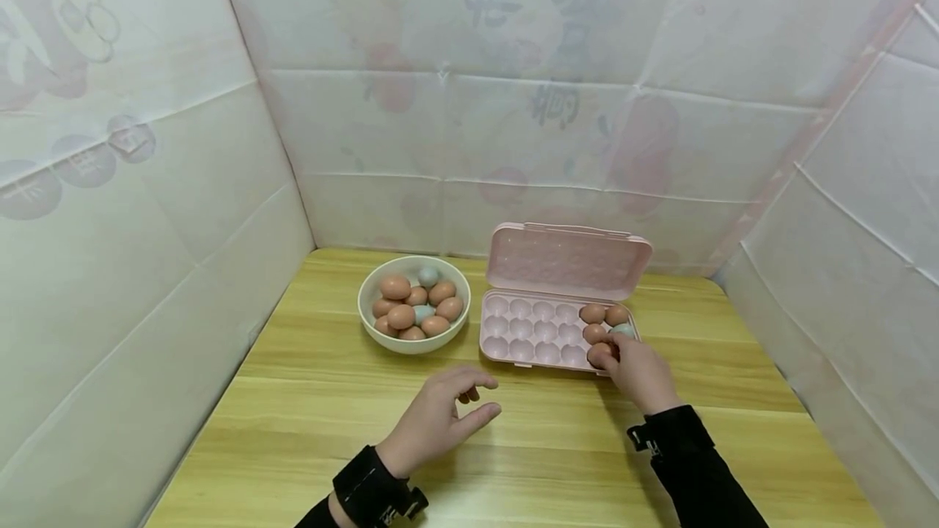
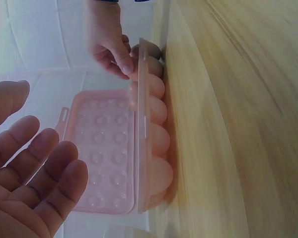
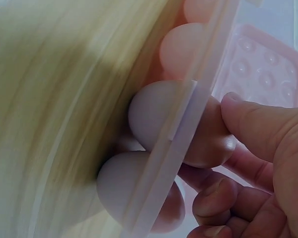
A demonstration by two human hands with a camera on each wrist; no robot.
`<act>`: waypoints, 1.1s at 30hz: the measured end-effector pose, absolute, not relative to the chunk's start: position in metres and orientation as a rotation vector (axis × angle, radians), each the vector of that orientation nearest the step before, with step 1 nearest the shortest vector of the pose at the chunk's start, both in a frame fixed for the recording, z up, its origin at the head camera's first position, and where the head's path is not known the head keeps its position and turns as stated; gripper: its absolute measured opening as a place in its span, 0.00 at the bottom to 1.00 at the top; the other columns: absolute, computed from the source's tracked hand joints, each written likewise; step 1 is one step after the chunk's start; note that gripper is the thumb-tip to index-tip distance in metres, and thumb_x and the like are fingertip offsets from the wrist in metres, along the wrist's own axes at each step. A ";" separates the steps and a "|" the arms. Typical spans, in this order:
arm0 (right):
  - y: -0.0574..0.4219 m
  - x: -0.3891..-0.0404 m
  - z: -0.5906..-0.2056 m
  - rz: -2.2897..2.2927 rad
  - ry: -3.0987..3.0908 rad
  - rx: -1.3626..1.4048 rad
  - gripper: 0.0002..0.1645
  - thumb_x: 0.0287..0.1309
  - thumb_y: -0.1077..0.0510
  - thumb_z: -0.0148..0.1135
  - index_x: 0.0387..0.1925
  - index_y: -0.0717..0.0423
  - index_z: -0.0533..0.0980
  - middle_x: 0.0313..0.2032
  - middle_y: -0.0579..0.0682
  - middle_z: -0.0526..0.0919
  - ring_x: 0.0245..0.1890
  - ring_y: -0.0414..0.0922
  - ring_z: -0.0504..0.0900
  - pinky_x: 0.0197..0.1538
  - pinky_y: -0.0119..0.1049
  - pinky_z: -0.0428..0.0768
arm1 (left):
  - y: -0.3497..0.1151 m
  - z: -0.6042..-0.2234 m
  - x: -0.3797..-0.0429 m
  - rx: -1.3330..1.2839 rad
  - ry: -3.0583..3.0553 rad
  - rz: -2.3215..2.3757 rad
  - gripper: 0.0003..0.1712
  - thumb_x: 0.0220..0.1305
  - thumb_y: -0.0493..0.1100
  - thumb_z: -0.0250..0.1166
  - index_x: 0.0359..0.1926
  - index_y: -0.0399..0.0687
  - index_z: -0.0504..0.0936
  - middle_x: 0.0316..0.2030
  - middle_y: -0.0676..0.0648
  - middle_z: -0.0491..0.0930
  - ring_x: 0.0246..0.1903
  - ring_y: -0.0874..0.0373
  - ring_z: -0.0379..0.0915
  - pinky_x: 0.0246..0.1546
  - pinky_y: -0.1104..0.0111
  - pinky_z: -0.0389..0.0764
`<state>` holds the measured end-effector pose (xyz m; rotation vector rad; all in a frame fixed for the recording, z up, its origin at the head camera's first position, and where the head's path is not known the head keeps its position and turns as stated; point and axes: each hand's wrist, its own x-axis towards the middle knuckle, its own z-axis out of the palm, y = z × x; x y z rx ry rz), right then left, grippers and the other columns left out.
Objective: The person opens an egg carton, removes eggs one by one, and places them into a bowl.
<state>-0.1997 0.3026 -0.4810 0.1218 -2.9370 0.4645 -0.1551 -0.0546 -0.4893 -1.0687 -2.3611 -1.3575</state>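
Note:
In the head view, my right hand (image 1: 645,373) is at the right end of a pink egg carton (image 1: 521,328), whose lid (image 1: 565,261) stands raised behind it. Thumb and fingers pinch a brown egg (image 3: 211,136) that sits in a front-row cup, its lower half showing below the rim. A second egg (image 3: 169,210) sits beside it at the carton's end, hidden by the hand in the head view. Several brown eggs (image 1: 592,314) and a pale blue-green egg (image 1: 623,330) fill cups around it. My left hand (image 1: 440,414), fingers relaxed, hovers before the carton holding nothing.
Left of the carton stands a cream bowl (image 1: 411,347) heaped with brown eggs (image 1: 401,316) and a few pale blue-green ones (image 1: 429,276). Both rest on a wood-grain table (image 1: 308,398). Printed sheeting (image 1: 440,129) encloses the back and sides.

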 end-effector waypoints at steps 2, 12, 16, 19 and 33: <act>0.304 -0.200 -0.481 0.504 -2.934 0.115 0.17 0.72 0.52 0.68 0.52 0.60 0.83 0.36 0.58 0.89 0.33 0.52 0.84 0.39 0.51 0.81 | -0.055 -0.489 -0.155 -1.055 -2.368 -1.372 0.12 0.73 0.47 0.72 0.54 0.51 0.87 0.47 0.52 0.88 0.38 0.68 0.78 0.39 0.69 0.86; 0.303 -0.198 -0.476 0.829 -2.861 0.083 0.22 0.75 0.48 0.66 0.58 0.61 0.83 0.45 0.59 0.91 0.41 0.50 0.87 0.42 0.40 0.83 | -0.053 -0.487 -0.154 -0.955 -2.426 -1.555 0.12 0.73 0.49 0.72 0.53 0.53 0.87 0.41 0.55 0.87 0.36 0.62 0.80 0.40 0.64 0.87; 0.295 -0.194 -0.469 1.097 -2.798 0.108 0.25 0.77 0.46 0.64 0.62 0.60 0.82 0.51 0.58 0.90 0.44 0.45 0.86 0.43 0.31 0.82 | -0.052 -0.487 -0.156 -0.871 -2.457 -1.692 0.13 0.73 0.51 0.71 0.54 0.54 0.87 0.35 0.56 0.85 0.34 0.67 0.79 0.40 0.65 0.86; 0.287 -0.190 -0.463 1.335 -2.749 0.119 0.27 0.77 0.46 0.63 0.65 0.59 0.80 0.53 0.58 0.89 0.46 0.44 0.87 0.44 0.32 0.84 | -0.051 -0.487 -0.157 -0.770 -2.481 -1.806 0.15 0.74 0.52 0.71 0.56 0.54 0.87 0.35 0.56 0.85 0.35 0.66 0.79 0.39 0.67 0.84; 0.240 -0.164 -0.447 1.903 -2.460 0.275 0.25 0.79 0.57 0.61 0.68 0.66 0.74 0.50 0.40 0.87 0.50 0.31 0.85 0.51 0.26 0.84 | -0.051 -0.482 -0.158 -0.392 -2.253 -2.538 0.27 0.76 0.50 0.68 0.66 0.36 0.79 0.58 0.39 0.84 0.41 0.59 0.86 0.47 0.67 0.89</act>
